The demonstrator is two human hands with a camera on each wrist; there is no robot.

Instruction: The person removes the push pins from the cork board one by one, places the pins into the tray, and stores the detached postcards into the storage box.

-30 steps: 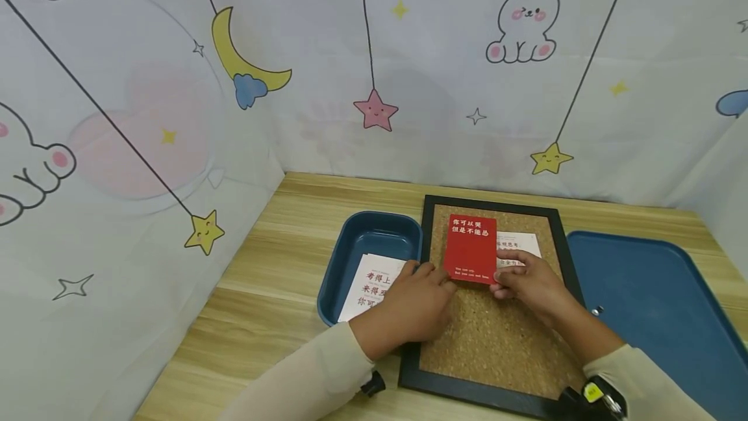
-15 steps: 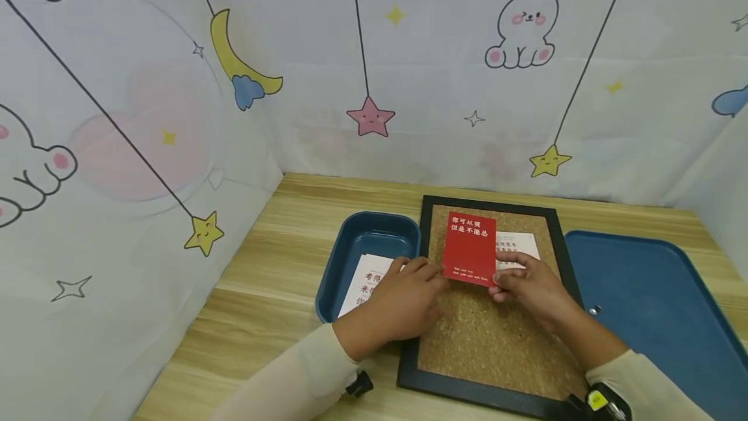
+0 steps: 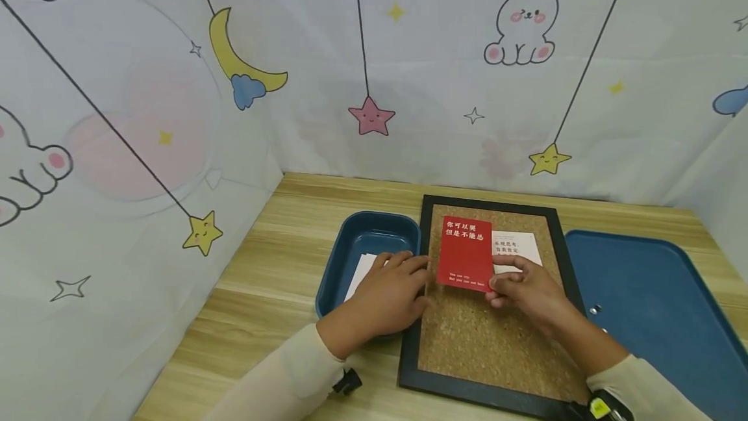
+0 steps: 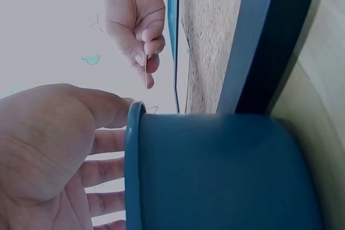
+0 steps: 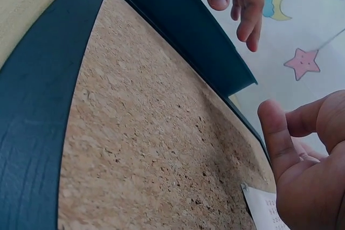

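My right hand [image 3: 528, 288] pinches a red card [image 3: 465, 253] with white writing by its lower right corner. That card is held above the framed corkboard [image 3: 467, 349], left of a white printed card [image 3: 515, 240] on the cork, partly covered by my fingers. Over the right side of the blue bin [image 3: 374, 216] is my left hand [image 3: 386, 294], its fingers extended and holding nothing. White cards [image 3: 360, 273] lie in the bin, mostly hidden under that hand. In the left wrist view, the left hand [image 4: 48, 149] is by the bin's rim, and the card shows edge-on.
A flat blue tray [image 3: 648, 278] lies right of the corkboard, with small shiny metal pieces [image 3: 595, 309] near its left edge. The wood-grain table [image 3: 263, 278] is bounded by white cloth walls [image 3: 421, 148] printed with cartoons.
The left hand has moved left, away from the red card's lower left edge and over the bin. The right hand has shifted the card slightly left, showing more of the white card.
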